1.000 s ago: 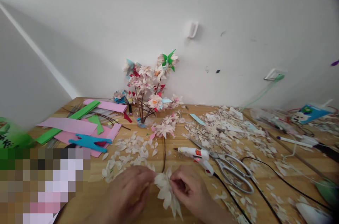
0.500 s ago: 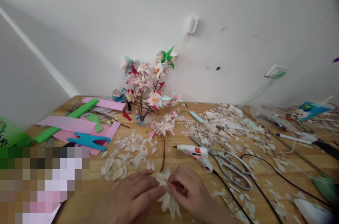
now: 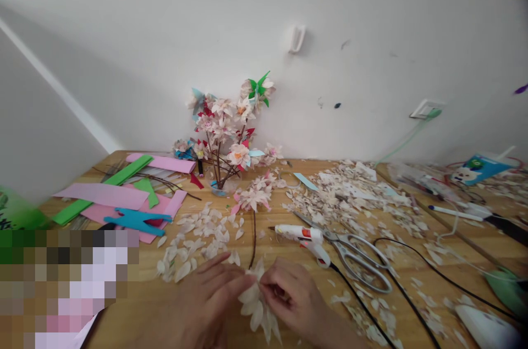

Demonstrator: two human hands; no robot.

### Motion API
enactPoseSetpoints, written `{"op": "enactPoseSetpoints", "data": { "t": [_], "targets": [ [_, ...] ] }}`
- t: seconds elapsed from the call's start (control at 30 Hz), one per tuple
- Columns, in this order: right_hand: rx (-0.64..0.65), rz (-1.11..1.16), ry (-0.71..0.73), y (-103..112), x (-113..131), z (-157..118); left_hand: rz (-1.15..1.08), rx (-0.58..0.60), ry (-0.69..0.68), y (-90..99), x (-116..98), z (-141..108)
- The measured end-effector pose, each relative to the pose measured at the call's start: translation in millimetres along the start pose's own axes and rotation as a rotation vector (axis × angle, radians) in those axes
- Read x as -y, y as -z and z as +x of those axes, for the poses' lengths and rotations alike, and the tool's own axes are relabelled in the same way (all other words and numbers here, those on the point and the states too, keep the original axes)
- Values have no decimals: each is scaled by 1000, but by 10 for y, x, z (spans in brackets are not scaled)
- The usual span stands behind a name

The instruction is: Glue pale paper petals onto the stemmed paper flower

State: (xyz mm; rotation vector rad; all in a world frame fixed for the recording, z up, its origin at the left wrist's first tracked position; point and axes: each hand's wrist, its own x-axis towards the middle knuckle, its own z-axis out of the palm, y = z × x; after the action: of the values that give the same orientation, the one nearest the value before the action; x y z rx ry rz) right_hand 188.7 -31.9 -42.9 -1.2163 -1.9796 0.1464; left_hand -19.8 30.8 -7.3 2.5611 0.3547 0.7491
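Observation:
A pale flower of layered dried petals (image 3: 256,307) lies on the wooden table in front of me, between my hands. My right hand (image 3: 292,294) is closed in a pinch at the flower's middle; what is between the fingertips is hidden. My left hand (image 3: 214,296) is stretched out with fingers apart, its tips at the flower's left edge. Just beyond lies a finished-looking pink-white blossom (image 3: 253,197) on a thin brown stem (image 3: 253,239). Loose petals (image 3: 202,233) are scattered to the left of it. A white glue gun (image 3: 301,234) rests to the right, beside grey-handled scissors (image 3: 358,261).
Blossoming branches (image 3: 223,123) stand in a clear cup (image 3: 220,188) by the wall. At left lie pink and green paper strips (image 3: 99,195) and a blue cut-out piece (image 3: 138,221). A petal heap (image 3: 350,192), black cable (image 3: 437,261) and blue packet (image 3: 480,169) are at right.
My left hand's fingers have lifted and drawn slightly left, baring more of the flower's petals. The right hand keeps its pinch at the flower's middle.

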Motion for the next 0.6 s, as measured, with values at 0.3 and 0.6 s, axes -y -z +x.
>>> {"op": "enactPoseSetpoints", "data": {
  "t": [0.3,0.6],
  "targets": [
    [12,-37,-2,-51,-9,-5,88,72,64,-133,-19,7],
    [-26,-72,-3,-52,-3,-7,91,46,41,-156,-28,-2]
  ]
}}
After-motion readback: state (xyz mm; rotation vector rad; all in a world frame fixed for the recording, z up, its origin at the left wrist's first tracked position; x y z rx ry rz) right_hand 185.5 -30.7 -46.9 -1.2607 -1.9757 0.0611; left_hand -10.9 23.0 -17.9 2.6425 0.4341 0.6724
